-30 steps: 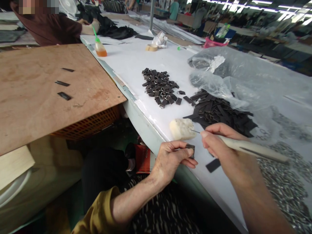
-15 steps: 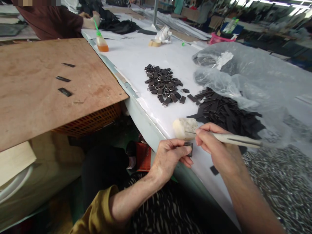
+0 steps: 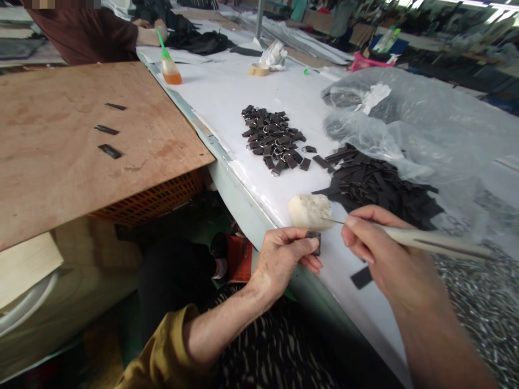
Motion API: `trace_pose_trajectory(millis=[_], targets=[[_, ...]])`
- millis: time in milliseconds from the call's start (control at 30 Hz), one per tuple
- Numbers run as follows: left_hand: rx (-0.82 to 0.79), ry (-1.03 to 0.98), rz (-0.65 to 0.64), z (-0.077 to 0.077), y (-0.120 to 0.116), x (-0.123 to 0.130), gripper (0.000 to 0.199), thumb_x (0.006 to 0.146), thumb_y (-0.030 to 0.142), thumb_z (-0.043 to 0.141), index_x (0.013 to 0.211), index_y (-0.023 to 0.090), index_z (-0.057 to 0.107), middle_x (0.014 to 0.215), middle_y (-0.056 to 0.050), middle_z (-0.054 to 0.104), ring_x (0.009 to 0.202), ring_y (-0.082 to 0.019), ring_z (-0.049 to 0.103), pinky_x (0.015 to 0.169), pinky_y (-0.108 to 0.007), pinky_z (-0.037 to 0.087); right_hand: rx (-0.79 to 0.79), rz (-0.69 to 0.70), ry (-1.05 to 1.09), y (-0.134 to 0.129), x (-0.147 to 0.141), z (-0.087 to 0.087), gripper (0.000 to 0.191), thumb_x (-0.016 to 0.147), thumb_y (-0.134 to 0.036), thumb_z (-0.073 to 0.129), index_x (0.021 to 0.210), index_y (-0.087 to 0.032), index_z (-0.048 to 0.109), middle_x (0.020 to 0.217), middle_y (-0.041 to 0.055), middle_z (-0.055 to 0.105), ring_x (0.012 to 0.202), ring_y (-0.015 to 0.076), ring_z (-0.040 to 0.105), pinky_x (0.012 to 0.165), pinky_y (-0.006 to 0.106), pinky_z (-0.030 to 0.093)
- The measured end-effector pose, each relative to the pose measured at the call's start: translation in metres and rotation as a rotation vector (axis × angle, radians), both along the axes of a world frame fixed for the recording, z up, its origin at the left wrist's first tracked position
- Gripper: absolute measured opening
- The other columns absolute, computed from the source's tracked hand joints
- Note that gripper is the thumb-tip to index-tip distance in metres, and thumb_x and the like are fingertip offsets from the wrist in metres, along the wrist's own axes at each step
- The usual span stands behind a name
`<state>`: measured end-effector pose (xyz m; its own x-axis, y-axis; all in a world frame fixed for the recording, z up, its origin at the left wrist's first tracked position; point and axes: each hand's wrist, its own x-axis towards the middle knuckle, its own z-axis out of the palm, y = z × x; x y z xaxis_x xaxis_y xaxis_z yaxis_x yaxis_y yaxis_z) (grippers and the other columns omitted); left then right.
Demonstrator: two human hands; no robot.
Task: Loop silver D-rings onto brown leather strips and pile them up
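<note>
My left hand [image 3: 286, 256] pinches a small dark strip piece [image 3: 314, 243] at the table's near edge. In my right hand [image 3: 381, 248] is a pale-handled tool [image 3: 430, 241], its thin metal tip touching a cream-coloured lump [image 3: 310, 210] just beyond my left fingers. A single dark strip [image 3: 361, 277] lies under my right hand. Beyond it is a heap of loose dark strips [image 3: 377, 186]. Farther off sits a pile of dark pieces with metal rings [image 3: 273, 138]. Many metal rings [image 3: 482, 302] are spread at the right, partly behind my right forearm.
Clear plastic sheeting [image 3: 430, 124] covers the right side. A bottle of orange liquid [image 3: 171, 70] and a tape roll [image 3: 258, 69] stand farther back. The wooden board [image 3: 73, 178] at left carries three dark pieces. Another person's arm [image 3: 150, 35] rests at the far left.
My right hand has moved right with the tool, drawing back from my left hand, and more of the single strip shows. The tool's tip now reaches the lump's right part. My left hand has barely moved.
</note>
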<state>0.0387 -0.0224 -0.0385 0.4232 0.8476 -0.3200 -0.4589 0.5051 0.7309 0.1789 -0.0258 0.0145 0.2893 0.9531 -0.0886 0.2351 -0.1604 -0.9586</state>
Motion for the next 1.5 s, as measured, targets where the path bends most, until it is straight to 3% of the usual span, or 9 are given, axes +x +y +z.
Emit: trace_pose_trajectory(millis=[167,300,600,800,1067,1200,1367,1500], targets=[[-0.009,-0.029,-0.011,0.000,-0.002,0.004,0.017,0.070,0.027,0.066,0.068,0.011,0.063,0.052,-0.003,0.061,0.046,-0.012,0.056,0.056,-0.025,0.046,0.002,0.027,0.182,-0.017,0.009,0.007,0.015,0.077,-0.026,0.060,0.066,-0.019,0.054,0.050,-0.0016,0.050,0.043,0.0064,0.032,0.040,0.023,0.017],[-0.007,-0.068,-0.021,0.000,-0.005,0.008,0.019,0.069,0.029,0.069,0.071,0.011,0.064,0.054,-0.003,0.062,0.048,-0.012,0.057,0.057,-0.025,0.047,-0.017,0.064,0.277,-0.024,0.015,0.004,0.014,0.078,-0.028,0.059,0.067,-0.020,0.055,0.048,-0.0036,0.049,0.038,0.0048,0.026,0.041,0.024,0.019],[0.032,-0.109,-0.019,0.002,-0.008,0.010,0.016,0.073,0.027,0.067,0.074,0.011,0.065,0.057,-0.004,0.064,0.050,-0.011,0.057,0.059,-0.024,0.046,-0.015,0.120,0.334,-0.026,0.019,-0.002,0.016,0.078,-0.029,0.060,0.067,-0.019,0.054,0.048,-0.0039,0.049,0.038,0.0052,0.028,0.041,0.024,0.017],[0.031,-0.115,-0.008,0.003,-0.008,0.009,0.014,0.074,0.023,0.065,0.076,0.010,0.066,0.057,-0.004,0.064,0.050,-0.011,0.058,0.059,-0.023,0.047,-0.023,0.141,0.309,-0.024,0.017,-0.005,0.021,0.078,-0.028,0.059,0.061,-0.019,0.052,0.046,-0.0035,0.045,0.041,0.0068,0.030,0.041,0.024,0.022],[0.008,-0.115,0.007,0.002,-0.008,0.009,0.014,0.073,0.023,0.065,0.071,0.010,0.065,0.054,-0.004,0.063,0.047,-0.011,0.057,0.056,-0.023,0.047,-0.058,0.149,0.323,-0.023,0.013,-0.009,0.016,0.080,-0.029,0.058,0.066,-0.021,0.053,0.047,-0.0041,0.049,0.037,0.0051,0.023,0.040,0.023,0.017],[0.013,-0.092,0.021,-0.001,-0.007,0.009,0.014,0.072,0.024,0.067,0.070,0.010,0.064,0.053,-0.003,0.063,0.045,-0.011,0.056,0.054,-0.023,0.046,-0.135,0.187,0.358,-0.023,0.020,-0.011,0.020,0.076,-0.040,0.063,0.077,-0.021,0.055,0.049,-0.0034,0.052,0.036,0.0033,0.023,0.041,0.023,0.012],[0.008,-0.086,0.031,-0.005,-0.006,0.010,0.014,0.071,0.024,0.067,0.069,0.010,0.063,0.051,-0.003,0.062,0.044,-0.011,0.055,0.052,-0.023,0.046,-0.122,0.073,0.462,-0.025,0.027,-0.014,0.027,0.076,-0.048,0.061,0.084,-0.022,0.057,0.048,-0.0053,0.049,0.033,0.0009,0.019,0.039,0.021,0.012],[-0.004,-0.076,0.038,-0.006,-0.006,0.012,0.014,0.071,0.022,0.066,0.066,0.009,0.064,0.050,-0.003,0.061,0.042,-0.010,0.054,0.050,-0.022,0.046,-0.109,-0.001,0.438,-0.027,0.026,-0.015,0.015,0.079,-0.036,0.060,0.079,-0.022,0.057,0.048,-0.0048,0.050,0.032,0.0005,0.022,0.037,0.020,0.015]])
